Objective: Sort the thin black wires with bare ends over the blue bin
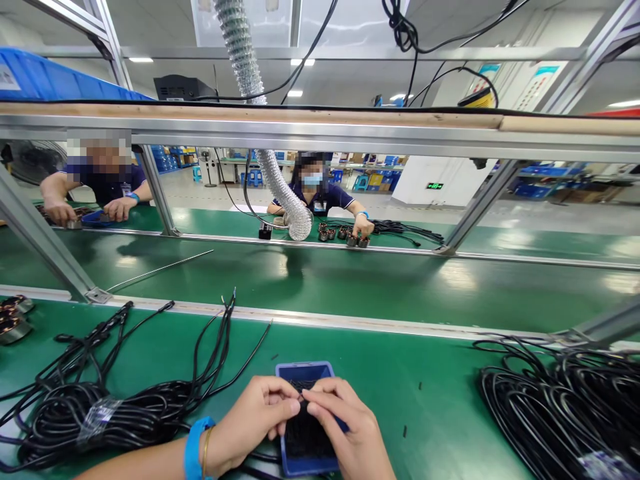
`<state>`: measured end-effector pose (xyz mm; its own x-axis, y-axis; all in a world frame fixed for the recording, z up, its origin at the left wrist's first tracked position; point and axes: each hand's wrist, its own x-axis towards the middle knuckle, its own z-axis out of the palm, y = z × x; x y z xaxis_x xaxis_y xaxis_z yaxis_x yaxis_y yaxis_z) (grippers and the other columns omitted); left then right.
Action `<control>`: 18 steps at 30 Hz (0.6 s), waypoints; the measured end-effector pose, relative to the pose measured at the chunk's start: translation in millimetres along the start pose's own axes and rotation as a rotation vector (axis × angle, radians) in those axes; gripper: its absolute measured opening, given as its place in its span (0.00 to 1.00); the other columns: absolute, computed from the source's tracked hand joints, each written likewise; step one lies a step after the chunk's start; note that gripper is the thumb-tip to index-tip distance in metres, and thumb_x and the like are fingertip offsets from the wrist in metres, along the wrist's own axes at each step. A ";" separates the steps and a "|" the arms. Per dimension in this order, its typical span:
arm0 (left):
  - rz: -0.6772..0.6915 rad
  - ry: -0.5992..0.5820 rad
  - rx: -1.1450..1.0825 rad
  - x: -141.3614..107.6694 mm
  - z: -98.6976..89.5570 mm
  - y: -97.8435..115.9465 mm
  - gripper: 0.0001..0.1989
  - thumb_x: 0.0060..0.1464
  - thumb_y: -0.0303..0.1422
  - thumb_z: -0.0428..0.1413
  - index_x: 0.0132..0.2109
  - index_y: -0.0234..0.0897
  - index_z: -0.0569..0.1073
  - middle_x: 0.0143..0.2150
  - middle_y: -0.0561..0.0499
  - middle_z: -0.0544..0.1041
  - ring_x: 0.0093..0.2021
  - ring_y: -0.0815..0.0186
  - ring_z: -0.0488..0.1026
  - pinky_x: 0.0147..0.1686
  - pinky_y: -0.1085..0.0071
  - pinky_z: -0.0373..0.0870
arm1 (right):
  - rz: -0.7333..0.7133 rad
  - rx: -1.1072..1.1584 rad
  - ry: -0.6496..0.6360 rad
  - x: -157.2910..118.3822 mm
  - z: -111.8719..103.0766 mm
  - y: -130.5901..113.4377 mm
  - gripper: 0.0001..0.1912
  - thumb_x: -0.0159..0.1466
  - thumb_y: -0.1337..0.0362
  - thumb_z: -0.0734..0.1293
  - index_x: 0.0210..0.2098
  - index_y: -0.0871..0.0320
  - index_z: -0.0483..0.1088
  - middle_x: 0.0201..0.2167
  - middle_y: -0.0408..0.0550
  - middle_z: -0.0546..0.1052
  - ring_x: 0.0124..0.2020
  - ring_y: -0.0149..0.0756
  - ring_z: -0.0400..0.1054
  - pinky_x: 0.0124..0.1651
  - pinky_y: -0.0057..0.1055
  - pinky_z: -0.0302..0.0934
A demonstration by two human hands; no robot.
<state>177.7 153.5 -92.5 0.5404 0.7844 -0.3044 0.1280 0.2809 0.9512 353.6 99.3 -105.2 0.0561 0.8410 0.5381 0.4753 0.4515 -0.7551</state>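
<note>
Both hands low and close together: the left hand (250, 420) and right hand (345, 427) meet fingertip to fingertip, pinching one small dark piece between them, too tiny to identify, right above the blue tray (306, 417) lying under them on the green table (425, 393). Left of the left hand, a taped bundle of black cables (100, 407); right of the right hand, another cable coil (560, 407). Beyond the hands, the conveyor belt (350, 280), then two seated co-workers.

green conveyor belt (350, 280) | aluminium frame (320, 133) | ceiling lights (141, 60)
</note>
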 end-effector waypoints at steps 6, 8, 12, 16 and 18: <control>-0.032 -0.033 -0.024 -5.0 1.1 8.2 0.14 0.44 0.41 0.59 0.31 0.33 0.71 0.20 0.58 0.63 0.20 0.74 0.58 0.19 0.76 0.51 | 0.402 0.301 0.211 -2.1 8.4 1.8 0.10 0.58 0.55 0.73 0.35 0.52 0.83 0.28 0.46 0.80 0.26 0.32 0.73 0.30 0.24 0.70; -0.050 -0.029 -0.026 -7.0 2.7 10.3 0.14 0.42 0.40 0.59 0.31 0.33 0.71 0.20 0.58 0.63 0.20 0.74 0.57 0.18 0.76 0.50 | 0.517 0.385 0.218 -5.0 11.4 2.9 0.12 0.54 0.52 0.75 0.32 0.54 0.83 0.29 0.49 0.82 0.25 0.34 0.74 0.31 0.26 0.71; -0.080 -0.007 -0.055 -8.0 4.2 10.8 0.14 0.40 0.40 0.58 0.30 0.34 0.71 0.20 0.58 0.63 0.20 0.74 0.57 0.19 0.76 0.50 | 0.579 0.415 0.167 -9.2 14.9 1.1 0.16 0.52 0.49 0.76 0.31 0.54 0.82 0.32 0.51 0.84 0.31 0.41 0.78 0.38 0.29 0.73; -0.076 -0.008 -0.079 -7.3 2.6 9.3 0.13 0.41 0.40 0.58 0.30 0.34 0.71 0.20 0.58 0.62 0.20 0.74 0.56 0.19 0.76 0.48 | 0.515 0.320 0.249 -10.3 18.6 -5.7 0.16 0.53 0.47 0.75 0.29 0.53 0.82 0.30 0.49 0.84 0.33 0.42 0.79 0.40 0.29 0.73; -0.072 -0.017 -0.082 -7.1 1.9 8.2 0.12 0.41 0.40 0.59 0.30 0.34 0.71 0.20 0.58 0.62 0.20 0.75 0.56 0.19 0.75 0.48 | 0.455 0.264 0.229 -10.2 19.6 -7.3 0.16 0.55 0.46 0.74 0.29 0.53 0.82 0.30 0.49 0.84 0.33 0.41 0.78 0.40 0.29 0.73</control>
<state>176.5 149.2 -82.4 0.5461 0.7515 -0.3701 0.0990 0.3807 0.9194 332.4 93.2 -112.6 0.4061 0.8955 0.1823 0.1249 0.1433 -0.9818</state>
